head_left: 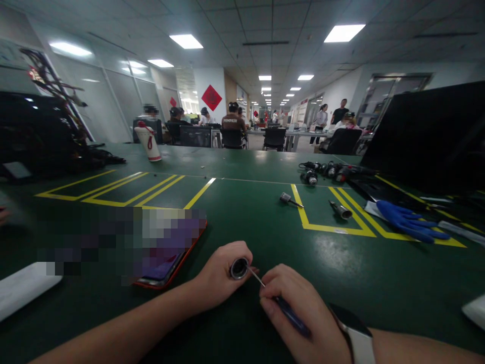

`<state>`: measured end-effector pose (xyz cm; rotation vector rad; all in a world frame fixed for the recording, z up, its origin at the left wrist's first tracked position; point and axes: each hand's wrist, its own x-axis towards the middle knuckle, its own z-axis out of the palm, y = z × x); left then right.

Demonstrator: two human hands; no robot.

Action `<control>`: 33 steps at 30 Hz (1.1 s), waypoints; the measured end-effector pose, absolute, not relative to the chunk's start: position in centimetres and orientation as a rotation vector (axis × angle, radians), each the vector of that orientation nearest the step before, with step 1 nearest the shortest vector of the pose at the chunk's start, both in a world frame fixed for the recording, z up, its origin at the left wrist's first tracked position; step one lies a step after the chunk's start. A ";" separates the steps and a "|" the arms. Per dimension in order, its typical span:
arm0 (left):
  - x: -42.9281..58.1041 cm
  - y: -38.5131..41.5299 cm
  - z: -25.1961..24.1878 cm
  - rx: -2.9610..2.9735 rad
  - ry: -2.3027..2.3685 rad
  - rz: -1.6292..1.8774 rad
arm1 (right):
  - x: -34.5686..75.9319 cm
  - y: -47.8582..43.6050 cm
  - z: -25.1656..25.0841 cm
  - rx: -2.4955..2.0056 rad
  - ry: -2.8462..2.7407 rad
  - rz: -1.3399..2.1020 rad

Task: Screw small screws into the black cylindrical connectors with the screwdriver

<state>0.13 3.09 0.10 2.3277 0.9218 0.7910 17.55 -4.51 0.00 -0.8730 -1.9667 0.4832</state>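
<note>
My left hand [225, 275] is closed around a hollow cylindrical metal part [238, 269], its round open end turned towards me. Most of that part's body is hidden by my fingers. In my right hand [293, 303] is a thin screwdriver [291, 316] with a dark blue handle. Its slim shaft points up and left to the rim of the metal part; whether the tip touches cannot be made out. A watch with a pale strap [359, 341] is on my right wrist. Left of my hands lies a phone-like device in a red-edged case [170, 268], partly pixelated.
On the green table [242, 212] with yellow tape lines are a metal piece with a thin shaft [291, 199], a metal sleeve [341, 210], several dark metal parts [326, 172] and blue gloves [407, 220]. A white cup [148, 142] stands far left. People sit beyond.
</note>
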 end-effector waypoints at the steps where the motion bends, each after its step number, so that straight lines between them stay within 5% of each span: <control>1: 0.1 3.1 0.1 2.329 0.908 0.788 | 17.6 -4.5 0.0 -0.869 -1.963 0.496; 33: 0.1 3.0 0.1 2.265 0.994 0.832 | 18.1 -4.5 0.4 -0.833 -1.951 0.536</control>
